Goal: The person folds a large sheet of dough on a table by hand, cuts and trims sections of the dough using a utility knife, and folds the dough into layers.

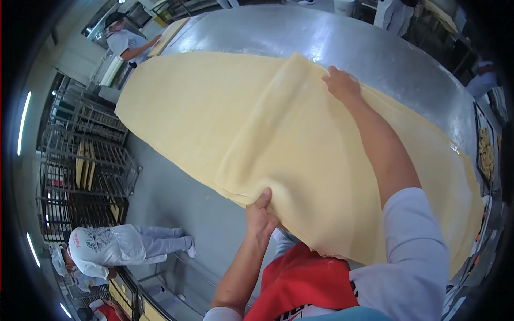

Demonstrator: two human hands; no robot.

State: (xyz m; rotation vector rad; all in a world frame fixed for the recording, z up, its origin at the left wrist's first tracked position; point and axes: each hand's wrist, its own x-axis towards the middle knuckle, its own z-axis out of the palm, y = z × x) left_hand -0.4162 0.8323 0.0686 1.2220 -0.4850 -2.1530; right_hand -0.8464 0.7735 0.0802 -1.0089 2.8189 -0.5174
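- Dough sheet [316, 155], pale yellow and broad, spread over the metal worktop [257, 27], with bare metal visible along its far edge.
- Left grip [261, 218], closed on the near edge of the dough sheet: my thumb lies on top, pointing away from me; my fingers are hidden from view.
- Right grip [344, 85], closed at the far edge of the dough sheet, my fingers curled on the margin and my forearm passing above its surface.
- Raised fold [262, 112], running across the dough sheet from its far edge, to the left of my right grip, down towards my left grip.
- Layered margin, visible to the right of my right grip, where one thickness of the dough sheet overlies another.
- Red apron [308, 283], on my body, just below the near edge of the dough sheet.
- Tray [485, 152] of pale pieces, beyond the right end of the dough sheet.
- Co-worker [126, 43], past the upper left end of the dough sheet, one hand at a pale board [168, 37].
- Wheeled racks [85, 160] and a second person in white [115, 244], left of the dough sheet.
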